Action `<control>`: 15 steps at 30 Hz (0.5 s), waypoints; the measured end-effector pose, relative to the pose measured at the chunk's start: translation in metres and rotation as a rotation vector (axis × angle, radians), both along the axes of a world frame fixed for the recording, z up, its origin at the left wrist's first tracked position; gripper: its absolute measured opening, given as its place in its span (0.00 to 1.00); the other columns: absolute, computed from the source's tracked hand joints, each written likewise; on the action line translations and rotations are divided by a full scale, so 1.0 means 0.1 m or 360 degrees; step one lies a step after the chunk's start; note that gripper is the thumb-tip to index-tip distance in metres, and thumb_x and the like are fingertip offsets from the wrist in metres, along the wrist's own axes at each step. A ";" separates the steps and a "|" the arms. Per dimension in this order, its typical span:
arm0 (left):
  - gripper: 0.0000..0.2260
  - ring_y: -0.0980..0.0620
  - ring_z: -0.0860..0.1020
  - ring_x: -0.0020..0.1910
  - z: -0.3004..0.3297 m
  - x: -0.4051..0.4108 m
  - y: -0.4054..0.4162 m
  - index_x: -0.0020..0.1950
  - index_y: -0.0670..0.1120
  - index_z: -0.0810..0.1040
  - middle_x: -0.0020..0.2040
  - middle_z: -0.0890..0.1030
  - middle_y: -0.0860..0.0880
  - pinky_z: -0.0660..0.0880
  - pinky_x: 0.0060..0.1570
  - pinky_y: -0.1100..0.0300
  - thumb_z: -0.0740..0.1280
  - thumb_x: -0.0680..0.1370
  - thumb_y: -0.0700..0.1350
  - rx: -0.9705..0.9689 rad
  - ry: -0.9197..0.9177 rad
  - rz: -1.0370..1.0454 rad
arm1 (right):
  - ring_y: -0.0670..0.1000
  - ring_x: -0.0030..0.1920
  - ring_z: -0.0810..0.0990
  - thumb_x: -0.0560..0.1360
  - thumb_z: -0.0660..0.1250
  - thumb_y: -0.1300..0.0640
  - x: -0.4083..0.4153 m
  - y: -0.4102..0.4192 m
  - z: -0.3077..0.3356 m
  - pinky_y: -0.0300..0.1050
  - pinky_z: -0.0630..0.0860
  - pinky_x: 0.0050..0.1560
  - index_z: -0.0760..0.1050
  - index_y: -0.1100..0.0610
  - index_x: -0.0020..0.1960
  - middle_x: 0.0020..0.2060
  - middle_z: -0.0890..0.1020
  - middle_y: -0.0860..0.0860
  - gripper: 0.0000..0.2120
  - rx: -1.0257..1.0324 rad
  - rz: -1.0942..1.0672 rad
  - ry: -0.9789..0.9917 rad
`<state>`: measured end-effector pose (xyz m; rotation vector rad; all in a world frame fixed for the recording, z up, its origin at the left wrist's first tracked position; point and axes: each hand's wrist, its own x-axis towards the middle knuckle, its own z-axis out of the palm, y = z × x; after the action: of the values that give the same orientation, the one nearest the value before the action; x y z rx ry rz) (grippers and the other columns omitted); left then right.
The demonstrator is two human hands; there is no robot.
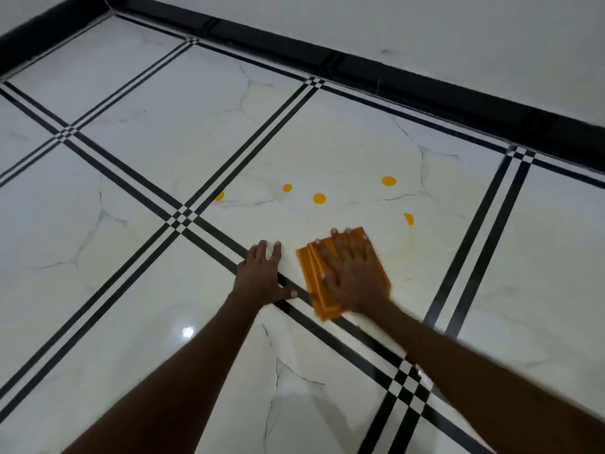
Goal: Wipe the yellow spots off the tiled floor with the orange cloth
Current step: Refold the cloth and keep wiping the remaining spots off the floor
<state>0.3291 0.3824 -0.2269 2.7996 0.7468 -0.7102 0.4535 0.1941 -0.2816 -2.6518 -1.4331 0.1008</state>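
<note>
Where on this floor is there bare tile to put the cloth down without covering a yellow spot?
Bare tile lies left of the left hand, across the black stripes, and near the camera between both forearms. It is crowded beyond the orange cloth under the right hand: five yellow spots sit there, the nearest one smeared.

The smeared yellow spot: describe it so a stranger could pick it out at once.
Start at the orange cloth that the right hand presses flat on the tiled floor. Just beyond the cloth's far right corner lies the smeared yellow spot. Unlike the four other yellow spots farther away, it is cut to a partial disc and trails a faint yellowish streak toward the cloth.
</note>
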 end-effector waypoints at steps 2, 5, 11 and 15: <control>0.55 0.39 0.48 0.80 0.07 0.02 0.03 0.82 0.48 0.42 0.82 0.46 0.40 0.62 0.74 0.43 0.72 0.69 0.67 -0.0010 0.0037 -0.0040 | 0.64 0.80 0.59 0.79 0.53 0.40 0.50 0.07 -0.04 0.66 0.53 0.79 0.56 0.46 0.82 0.81 0.62 0.58 0.33 0.0052 -0.0092 0.0032; 0.54 0.39 0.52 0.79 0.10 -0.02 0.04 0.82 0.48 0.43 0.81 0.49 0.41 0.67 0.71 0.44 0.72 0.69 0.67 0.0011 0.0053 -0.0084 | 0.66 0.79 0.60 0.80 0.50 0.40 1.07 -0.19 -0.08 0.67 0.53 0.78 0.59 0.50 0.81 0.79 0.63 0.60 0.32 0.0058 -0.0616 0.0019; 0.55 0.37 0.48 0.80 0.03 -0.03 0.02 0.82 0.47 0.40 0.81 0.46 0.39 0.63 0.74 0.43 0.71 0.70 0.67 0.0078 0.0093 -0.0118 | 0.67 0.81 0.54 0.80 0.52 0.41 0.11 -0.30 0.02 0.68 0.48 0.79 0.54 0.51 0.83 0.81 0.57 0.61 0.34 0.0090 -0.0819 0.0018; 0.59 0.35 0.36 0.79 0.01 0.03 0.07 0.81 0.47 0.35 0.81 0.37 0.39 0.49 0.77 0.39 0.72 0.68 0.68 0.0154 0.0116 -0.0100 | 0.64 0.82 0.53 0.79 0.51 0.39 0.07 0.26 0.03 0.69 0.49 0.79 0.53 0.47 0.83 0.82 0.56 0.57 0.34 0.0036 -0.0125 0.0099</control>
<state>0.3316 0.3897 -0.2255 2.9097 0.7273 -0.8115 0.4608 0.2201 -0.2781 -2.6583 -1.3023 0.1572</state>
